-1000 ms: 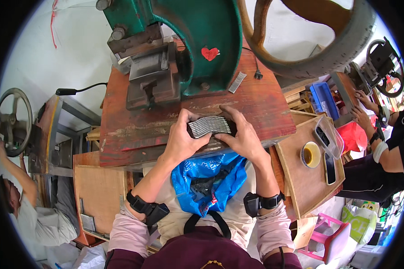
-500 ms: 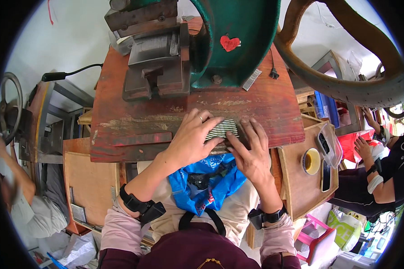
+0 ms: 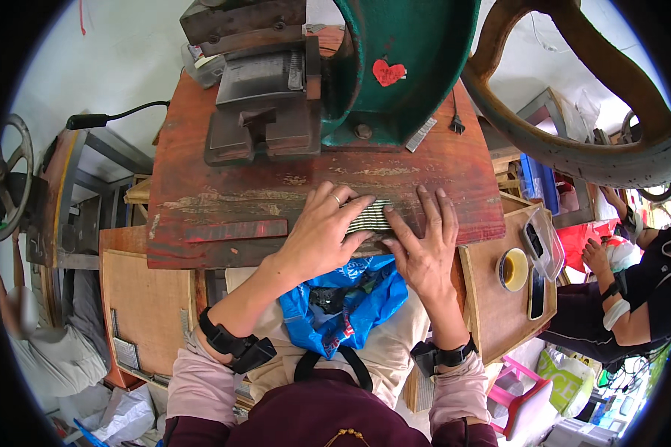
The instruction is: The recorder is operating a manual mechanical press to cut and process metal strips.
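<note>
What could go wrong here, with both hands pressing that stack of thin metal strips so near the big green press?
The stack of metal strips lies near the front edge of the red bench, above the blue bag; a nudge could spill strips over. The left hand and right hand are bare on the strip edges, which may cut. The dark press head sits just beyond, so hands reaching there risk a pinch.
</note>
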Motion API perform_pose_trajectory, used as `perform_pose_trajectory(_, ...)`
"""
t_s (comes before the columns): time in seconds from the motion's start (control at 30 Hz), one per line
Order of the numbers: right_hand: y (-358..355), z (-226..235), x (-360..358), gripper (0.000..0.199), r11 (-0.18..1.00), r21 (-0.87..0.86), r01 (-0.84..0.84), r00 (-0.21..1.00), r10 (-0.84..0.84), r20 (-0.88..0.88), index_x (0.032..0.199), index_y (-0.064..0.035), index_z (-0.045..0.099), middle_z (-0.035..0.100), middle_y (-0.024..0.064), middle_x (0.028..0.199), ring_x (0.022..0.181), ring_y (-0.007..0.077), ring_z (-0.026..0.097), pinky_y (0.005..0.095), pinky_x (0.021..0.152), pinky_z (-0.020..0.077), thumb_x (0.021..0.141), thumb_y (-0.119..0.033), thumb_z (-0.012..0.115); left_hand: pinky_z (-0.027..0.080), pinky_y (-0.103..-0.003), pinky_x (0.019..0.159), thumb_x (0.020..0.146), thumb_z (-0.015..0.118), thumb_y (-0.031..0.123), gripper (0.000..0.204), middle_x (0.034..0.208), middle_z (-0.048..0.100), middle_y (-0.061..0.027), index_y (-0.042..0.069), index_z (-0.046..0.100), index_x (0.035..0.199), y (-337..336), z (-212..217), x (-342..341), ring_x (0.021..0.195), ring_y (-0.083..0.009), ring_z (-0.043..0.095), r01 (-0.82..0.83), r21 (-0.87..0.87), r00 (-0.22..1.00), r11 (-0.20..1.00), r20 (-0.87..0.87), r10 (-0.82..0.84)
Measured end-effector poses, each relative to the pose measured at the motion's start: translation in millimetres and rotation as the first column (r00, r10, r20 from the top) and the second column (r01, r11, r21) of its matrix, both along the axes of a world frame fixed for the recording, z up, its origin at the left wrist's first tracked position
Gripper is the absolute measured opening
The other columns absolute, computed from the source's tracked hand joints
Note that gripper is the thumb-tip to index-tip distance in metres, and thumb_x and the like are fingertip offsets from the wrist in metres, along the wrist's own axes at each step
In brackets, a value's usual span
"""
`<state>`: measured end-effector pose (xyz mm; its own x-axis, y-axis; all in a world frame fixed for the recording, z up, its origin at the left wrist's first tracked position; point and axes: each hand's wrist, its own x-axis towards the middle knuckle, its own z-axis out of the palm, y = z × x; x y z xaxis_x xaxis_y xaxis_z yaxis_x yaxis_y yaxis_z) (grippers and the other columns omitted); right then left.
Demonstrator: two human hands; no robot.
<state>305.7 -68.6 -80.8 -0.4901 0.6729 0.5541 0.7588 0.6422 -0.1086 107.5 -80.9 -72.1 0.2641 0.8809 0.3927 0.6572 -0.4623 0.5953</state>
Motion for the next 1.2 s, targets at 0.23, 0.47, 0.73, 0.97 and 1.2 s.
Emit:
perform_pose_trajectory(0.23, -3.3, 5.8, -14.4, 0.045, 1.000, -0.025, -0.006, 0.998, 0.007, 0.061, 0.116, -0.0224, 0.063, 0.043, 0.0177, 0.135, 0.126, 0.0385, 0.036, 0.0513, 0.106, 0.0268, 0.076, -0.044, 0.065, 0.041, -0.040, 0.086, 0.069, 0.073, 0.009, 0.048, 0.102, 0.054, -0.0125, 0.000, 0.057, 0.114, 0.4, -2.0, -0.2, 0.095, -0.0310, 0.048, 0.002, 0.010, 1.000, 1.000, 0.010, -0.002)
perform_pose_trajectory(0.47, 0.6, 10.8, -10.0, 0.046, 0.998, -0.028, 0.055, 0.994, -0.052, 0.097, 0.120, -0.0261, 0.060, 0.041, 0.0184, 0.137, 0.127, 0.0386, 0.035, 0.0524, 0.106, 0.0265, 0.078, -0.046, 0.061, 0.040, -0.042, 0.087, 0.069, 0.074, 0.009, 0.053, 0.103, 0.054, -0.0145, -0.001, 0.053, 0.117, -0.5, -1.8, 0.4, 0.097, -0.0336, 0.047, -0.011, 0.039, 1.000, 0.999, 0.018, 0.010)
perform_pose_trajectory(0.73, -4.2, 15.4, -1.2, 0.045, 0.993, -0.013, 0.115, 0.986, -0.113, 0.120, 0.119, -0.0248, 0.060, 0.042, 0.0194, 0.135, 0.128, 0.0381, 0.034, 0.0516, 0.107, 0.0247, 0.080, -0.047, 0.060, 0.040, -0.041, 0.087, 0.070, 0.074, 0.011, 0.054, 0.103, 0.053, -0.0135, 0.001, 0.054, 0.118, -5.5, -3.7, 1.1, 0.097, -0.0326, 0.047, 0.000, 0.053, 1.000, 0.999, 0.001, 0.000)
perform_pose_trajectory(0.97, -25.0, -4.7, 16.4, 0.047, 0.999, 0.049, 0.002, 0.994, -0.008, 0.111, 0.119, -0.0272, 0.061, 0.042, 0.0164, 0.135, 0.125, 0.0368, 0.036, 0.0514, 0.106, 0.0273, 0.078, -0.049, 0.062, 0.039, -0.040, 0.086, 0.069, 0.073, 0.010, 0.054, 0.103, 0.052, -0.0108, 0.002, 0.055, 0.119, -15.9, -3.7, 6.7, 0.095, -0.0298, 0.047, -0.001, 0.095, 0.999, 0.996, -0.033, 0.004)
perform_pose_trajectory(1.2, -29.7, -9.8, 28.3, 0.047, 0.995, 0.081, 0.054, 0.995, -0.060, 0.075, 0.118, -0.0258, 0.062, 0.042, 0.0162, 0.134, 0.125, 0.0361, 0.036, 0.0513, 0.105, 0.0297, 0.078, -0.050, 0.062, 0.039, -0.041, 0.085, 0.069, 0.073, 0.009, 0.054, 0.104, 0.052, -0.0108, 0.002, 0.055, 0.120, -16.5, -4.0, 6.2, 0.096, -0.0300, 0.047, -0.009, 0.101, 0.999, 0.995, -0.039, 0.013)
